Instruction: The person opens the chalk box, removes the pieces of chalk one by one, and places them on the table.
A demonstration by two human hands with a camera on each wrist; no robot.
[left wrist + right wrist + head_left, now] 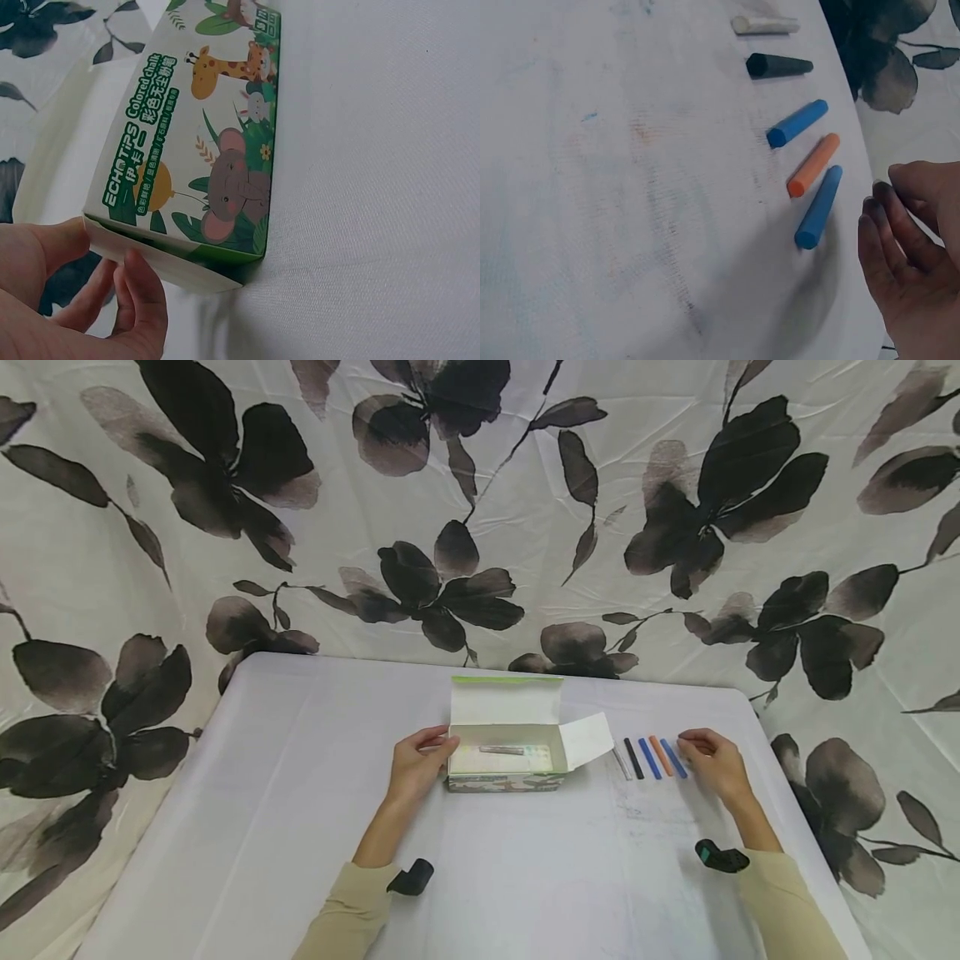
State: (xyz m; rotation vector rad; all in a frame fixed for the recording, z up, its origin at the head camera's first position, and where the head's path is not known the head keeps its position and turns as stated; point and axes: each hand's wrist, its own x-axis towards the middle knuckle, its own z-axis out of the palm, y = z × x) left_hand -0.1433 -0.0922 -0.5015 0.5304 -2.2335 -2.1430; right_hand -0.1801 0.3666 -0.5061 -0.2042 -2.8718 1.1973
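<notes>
An open colored chalk box (504, 783), printed with a giraffe and an elephant, stands on the table with its lid raised. My left hand (422, 760) pinches the flap at its left end, thumb at the corner, fingers on the flap's outer side in the left wrist view. Inside the box lies a small greyish stick (501, 750). To the right is a row of chalk sticks: white (765, 25), black (778, 66), blue (798, 124), orange (814, 165) and another blue (820, 208). Beside the last blue one hovers my right hand (712, 763), fingers loosely bent, holding nothing, fingertips smudged dark.
A white cloth covers the table (300, 810), with chalk smudges (637, 814) in front of the row. The box's right flap (587, 741) sticks out toward the chalks. Behind the table hangs a floral curtain (540, 527).
</notes>
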